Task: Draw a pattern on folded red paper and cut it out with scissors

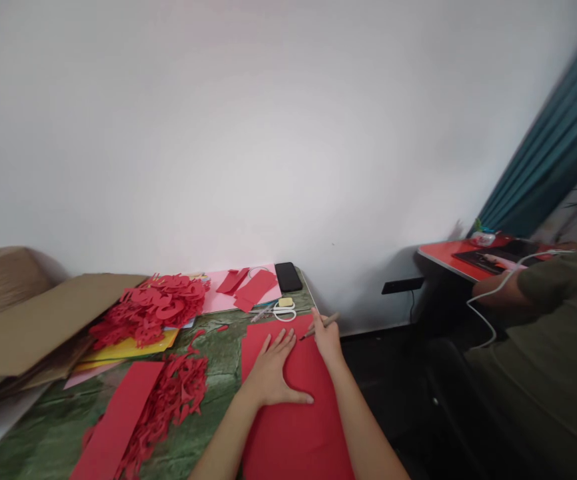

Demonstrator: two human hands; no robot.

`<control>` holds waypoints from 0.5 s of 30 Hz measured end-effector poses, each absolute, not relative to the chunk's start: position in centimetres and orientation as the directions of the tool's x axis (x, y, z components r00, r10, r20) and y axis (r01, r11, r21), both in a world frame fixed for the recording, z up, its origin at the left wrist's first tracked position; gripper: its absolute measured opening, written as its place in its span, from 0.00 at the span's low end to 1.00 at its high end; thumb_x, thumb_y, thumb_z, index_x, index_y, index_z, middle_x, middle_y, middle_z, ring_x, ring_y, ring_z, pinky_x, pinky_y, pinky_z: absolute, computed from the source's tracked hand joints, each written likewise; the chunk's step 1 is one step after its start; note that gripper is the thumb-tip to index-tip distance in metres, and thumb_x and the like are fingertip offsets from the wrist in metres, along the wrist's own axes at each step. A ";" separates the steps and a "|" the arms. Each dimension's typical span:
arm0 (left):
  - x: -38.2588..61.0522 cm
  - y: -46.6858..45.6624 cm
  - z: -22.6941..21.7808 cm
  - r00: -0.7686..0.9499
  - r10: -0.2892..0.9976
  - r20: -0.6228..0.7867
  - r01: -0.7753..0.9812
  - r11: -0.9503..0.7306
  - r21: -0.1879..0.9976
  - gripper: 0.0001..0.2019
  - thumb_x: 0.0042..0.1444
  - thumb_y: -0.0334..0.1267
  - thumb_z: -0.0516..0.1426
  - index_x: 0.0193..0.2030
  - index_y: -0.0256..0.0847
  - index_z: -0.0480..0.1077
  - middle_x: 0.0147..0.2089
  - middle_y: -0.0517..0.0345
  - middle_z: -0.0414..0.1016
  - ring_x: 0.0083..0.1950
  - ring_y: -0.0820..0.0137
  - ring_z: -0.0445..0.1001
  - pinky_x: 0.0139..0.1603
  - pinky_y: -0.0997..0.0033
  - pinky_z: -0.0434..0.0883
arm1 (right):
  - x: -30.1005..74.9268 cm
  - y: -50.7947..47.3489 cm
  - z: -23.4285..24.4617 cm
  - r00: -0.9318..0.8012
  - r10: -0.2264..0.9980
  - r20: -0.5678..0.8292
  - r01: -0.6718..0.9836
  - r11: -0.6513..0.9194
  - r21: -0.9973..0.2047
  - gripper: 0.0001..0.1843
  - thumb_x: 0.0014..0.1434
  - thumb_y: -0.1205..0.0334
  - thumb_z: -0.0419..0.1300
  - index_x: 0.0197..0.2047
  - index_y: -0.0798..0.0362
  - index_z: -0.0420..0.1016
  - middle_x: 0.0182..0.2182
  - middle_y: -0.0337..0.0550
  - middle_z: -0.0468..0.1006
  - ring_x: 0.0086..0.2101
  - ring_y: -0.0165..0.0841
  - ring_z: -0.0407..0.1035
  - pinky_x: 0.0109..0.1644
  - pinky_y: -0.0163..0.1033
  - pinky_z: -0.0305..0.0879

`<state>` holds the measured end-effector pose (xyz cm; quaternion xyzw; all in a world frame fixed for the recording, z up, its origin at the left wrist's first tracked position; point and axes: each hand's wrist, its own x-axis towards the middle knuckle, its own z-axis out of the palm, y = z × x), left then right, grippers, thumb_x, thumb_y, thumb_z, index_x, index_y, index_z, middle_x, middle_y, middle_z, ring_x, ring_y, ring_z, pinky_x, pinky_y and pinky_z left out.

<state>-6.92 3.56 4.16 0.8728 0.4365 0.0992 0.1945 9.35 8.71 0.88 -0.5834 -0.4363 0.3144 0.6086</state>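
Note:
A large sheet of red paper [298, 433] lies at the table's right side. My left hand [274, 370] rests flat on it, fingers spread and thumb pointing right. In my right hand [327, 337] is a brown pen [330, 319], its dark tip down near the paper's upper part. Beyond the sheet are white-handled scissors [284, 312] and a small yellow block [285, 302]. Whatever marks are under the pen tip are too small to make out.
A pile of red paper cutouts [161, 307], red scraps [176, 393] and a red strip [118, 420] lie leftward. Cardboard [43, 327] and a twine spool [6, 280] are far left. A black phone [288, 277] sits at the back. Another person [543, 353] is at a red desk [443, 253].

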 end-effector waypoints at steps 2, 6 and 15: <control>-6.9 3.6 4.1 0.607 0.795 0.010 0.712 -0.550 0.437 0.55 0.30 0.66 0.57 0.64 0.41 0.42 0.66 0.51 0.40 0.66 0.59 0.37 0.63 0.51 0.36 | 9.4 8.6 1.1 0.419 0.892 0.168 0.131 0.124 -0.984 0.28 0.48 0.38 0.51 0.12 0.52 0.64 0.08 0.39 0.67 0.12 0.31 0.61 0.19 0.35 0.57; -6.9 3.6 4.3 0.618 0.786 0.005 0.702 -0.554 0.448 0.54 0.31 0.65 0.57 0.64 0.41 0.43 0.66 0.51 0.41 0.66 0.59 0.38 0.63 0.51 0.36 | 9.4 8.6 1.4 0.427 0.886 0.179 0.140 0.130 -0.981 0.27 0.48 0.39 0.51 0.13 0.52 0.64 0.09 0.41 0.68 0.15 0.33 0.65 0.22 0.36 0.60; -7.0 3.6 4.4 0.629 0.778 0.000 0.683 -0.552 0.478 0.53 0.32 0.63 0.58 0.63 0.44 0.44 0.66 0.52 0.42 0.65 0.56 0.40 0.63 0.50 0.39 | 9.2 8.7 1.3 0.444 0.874 0.196 0.146 0.146 -0.979 0.28 0.48 0.37 0.50 0.13 0.52 0.63 0.10 0.41 0.69 0.17 0.35 0.67 0.24 0.36 0.62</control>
